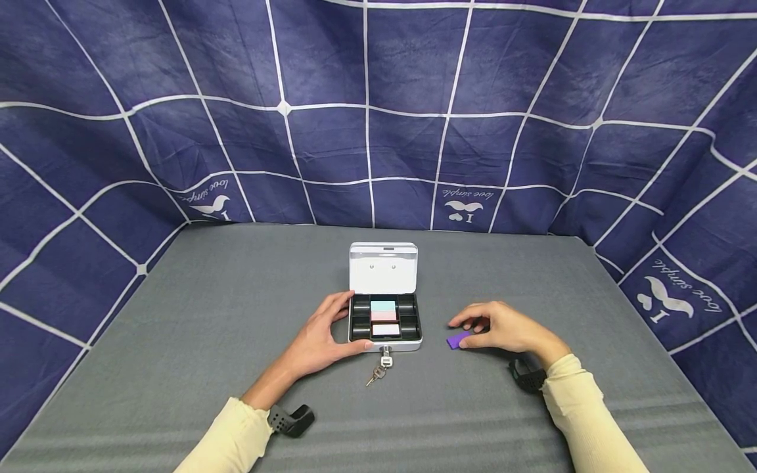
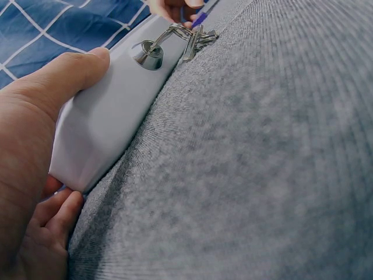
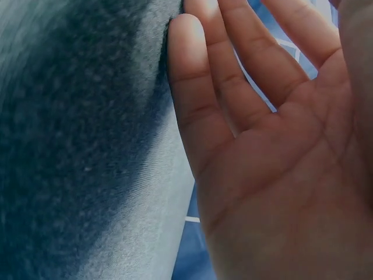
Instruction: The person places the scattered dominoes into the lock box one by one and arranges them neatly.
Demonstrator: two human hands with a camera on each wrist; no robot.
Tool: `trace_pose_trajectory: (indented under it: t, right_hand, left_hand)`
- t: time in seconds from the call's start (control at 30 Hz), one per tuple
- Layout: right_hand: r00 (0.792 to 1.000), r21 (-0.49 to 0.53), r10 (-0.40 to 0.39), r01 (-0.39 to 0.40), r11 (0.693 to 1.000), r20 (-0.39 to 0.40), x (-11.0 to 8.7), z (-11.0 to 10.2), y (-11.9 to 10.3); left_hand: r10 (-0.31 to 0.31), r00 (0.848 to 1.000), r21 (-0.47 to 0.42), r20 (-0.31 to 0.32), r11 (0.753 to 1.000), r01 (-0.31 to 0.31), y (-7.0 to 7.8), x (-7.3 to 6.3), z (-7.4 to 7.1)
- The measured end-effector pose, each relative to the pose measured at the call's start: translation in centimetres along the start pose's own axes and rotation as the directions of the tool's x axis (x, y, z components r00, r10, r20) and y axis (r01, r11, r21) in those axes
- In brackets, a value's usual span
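Note:
A small white cash box (image 1: 383, 268) stands with its lid raised, showing a black compartment tray (image 1: 361, 328). In the tray's middle column lie a light blue block (image 1: 382, 305), a pink block (image 1: 383, 316) and a white block (image 1: 386, 329). My left hand (image 1: 316, 341) holds the box by its left side, thumb on the front edge and fingers around the side. Right of the box, a purple block (image 1: 455, 340) lies on the table. My right hand (image 1: 503, 326) is over it, thumb at its near edge and fingers loosely extended beyond; the right wrist view hides the block.
Keys (image 1: 378, 372) hang from the lock (image 2: 148, 55) on the box's front and lie on the grey cloth-covered table (image 1: 266, 263). A blue curtain (image 1: 414, 144) with white grid lines stands behind and at both sides. Each wrist wears a black band (image 1: 290, 420).

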State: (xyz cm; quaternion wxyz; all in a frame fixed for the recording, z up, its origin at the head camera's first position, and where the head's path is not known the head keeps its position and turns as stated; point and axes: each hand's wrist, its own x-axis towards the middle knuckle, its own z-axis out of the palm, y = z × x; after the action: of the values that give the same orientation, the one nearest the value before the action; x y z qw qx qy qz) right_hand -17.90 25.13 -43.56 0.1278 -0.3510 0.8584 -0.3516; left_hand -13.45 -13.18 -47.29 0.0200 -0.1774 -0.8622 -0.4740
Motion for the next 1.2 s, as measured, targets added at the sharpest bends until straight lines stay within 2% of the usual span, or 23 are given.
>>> trace_pose_trajectory:
  t: [0.33,0.67,0.87,1.2]
  right_hand:
    - [1.0,0.013,0.018,-0.018,1.0,0.014,-0.13,-0.12,0.47]
    - [0.999,0.02,-0.03,0.03,0.999,0.021,-0.01,0.01,0.67]
    - [0.999,0.012,-0.023,0.022,1.0,0.033,0.07,0.04,0.61]
    - [0.999,-0.014,-0.036,0.036,0.999,0.007,0.12,0.28,0.69]
  left_hand:
    - [0.002,1.0,-0.004,0.0,1.0,-0.002,0.0,0.02,0.02]
    - [0.006,1.0,-0.001,-0.006,1.0,-0.006,-0.03,0.08,0.06]
    - [0.009,1.0,-0.005,-0.007,1.0,-0.009,-0.09,0.04,0.06]
    - [0.001,1.0,-0.001,-0.002,1.0,-0.001,-0.12,0.02,0.03]
